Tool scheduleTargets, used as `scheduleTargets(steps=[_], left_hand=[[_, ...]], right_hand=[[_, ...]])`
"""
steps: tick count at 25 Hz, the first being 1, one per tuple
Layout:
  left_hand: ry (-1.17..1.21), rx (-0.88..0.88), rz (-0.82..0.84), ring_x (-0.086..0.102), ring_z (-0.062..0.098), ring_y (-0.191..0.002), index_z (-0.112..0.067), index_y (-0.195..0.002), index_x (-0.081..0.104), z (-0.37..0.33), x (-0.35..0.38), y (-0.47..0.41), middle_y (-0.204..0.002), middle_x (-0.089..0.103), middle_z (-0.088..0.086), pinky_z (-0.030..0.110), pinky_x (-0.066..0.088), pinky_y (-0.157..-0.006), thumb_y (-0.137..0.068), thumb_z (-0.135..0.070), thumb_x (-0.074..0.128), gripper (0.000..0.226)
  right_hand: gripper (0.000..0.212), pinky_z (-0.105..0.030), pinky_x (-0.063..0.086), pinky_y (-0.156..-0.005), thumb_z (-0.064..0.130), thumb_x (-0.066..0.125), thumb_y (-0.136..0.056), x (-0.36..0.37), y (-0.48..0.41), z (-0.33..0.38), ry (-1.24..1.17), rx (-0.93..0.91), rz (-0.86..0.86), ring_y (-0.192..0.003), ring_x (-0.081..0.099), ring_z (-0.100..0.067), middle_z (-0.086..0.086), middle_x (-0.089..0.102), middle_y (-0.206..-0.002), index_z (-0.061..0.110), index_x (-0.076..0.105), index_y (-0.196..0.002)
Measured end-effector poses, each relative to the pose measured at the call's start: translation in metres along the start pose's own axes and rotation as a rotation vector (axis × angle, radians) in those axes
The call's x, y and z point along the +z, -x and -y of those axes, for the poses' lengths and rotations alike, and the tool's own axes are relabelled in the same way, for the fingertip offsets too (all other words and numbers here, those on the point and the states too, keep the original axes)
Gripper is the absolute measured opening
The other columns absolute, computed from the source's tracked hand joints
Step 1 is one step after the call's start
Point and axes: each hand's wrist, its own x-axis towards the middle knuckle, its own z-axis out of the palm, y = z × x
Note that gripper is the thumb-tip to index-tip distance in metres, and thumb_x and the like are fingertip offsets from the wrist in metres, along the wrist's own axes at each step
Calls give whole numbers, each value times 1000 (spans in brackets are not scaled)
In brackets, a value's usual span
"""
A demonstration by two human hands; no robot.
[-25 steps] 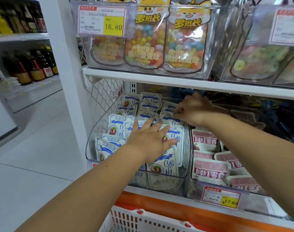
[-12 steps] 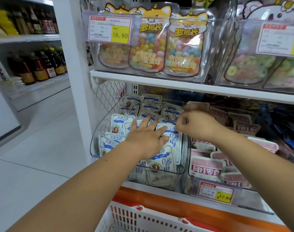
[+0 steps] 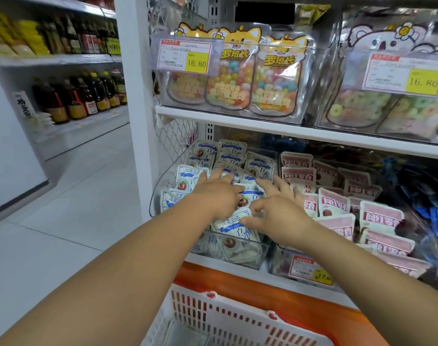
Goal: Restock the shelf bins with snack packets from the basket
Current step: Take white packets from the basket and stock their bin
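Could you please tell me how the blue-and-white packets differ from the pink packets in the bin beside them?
The blue-and-white packets bear blue print on white; the pink packets bear red lettering on pale pink. The left hand and right hand rest on the blue-and-white packets; neither hand holds the pink packets. Both are flat pouches piled in clear bins side by side.

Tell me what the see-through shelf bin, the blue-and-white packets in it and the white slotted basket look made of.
Clear shelf bin: likely rigid acrylic or similar plastic, glossy; the packets show through its walls.
Blue-and-white snack packets: probably soft plastic film, slightly shiny, with flat sealed edges.
White slotted basket: moulded plastic, fairly matt, with red trim.
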Motion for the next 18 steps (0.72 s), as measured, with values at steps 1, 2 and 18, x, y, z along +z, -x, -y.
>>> scheduleTargets(steps=[1, 2, 18], left_hand=[[35, 4, -38, -8, 26, -149, -38, -148, 30, 2, -4, 4, -163, 6, 0, 54, -1, -119, -105, -40, 23, 44], [75, 13, -94, -7, 25, -150, -37, -147, 34, 5, -7, 10, -163, 7, 0, 52, -1, -120, -105, -40, 22, 44], [362, 104, -721, 51, 17, -113, -22, -120, 66, -3, 93, 151, -122, 62, -4, 32, 42, -99, -92, -26, 47, 34]], right_hand=[[40, -56, -7, -117, 57, 57, -88, 1, 1, -2, 32, 46, -46, -148, -11, -25, 7, 8, -163, 32, 49, -58], [37, -56, -5, -117, 56, 57, -88, 0, 1, -5, 50, 105, -100, -148, -9, -27, 6, 10, -162, 32, 52, -61], [26, -26, 34, -96, 13, 54, -91, 36, 70, 2, -414, -136, -843, -112, 45, -16, -5, 61, -113, 14, 63, -115]])
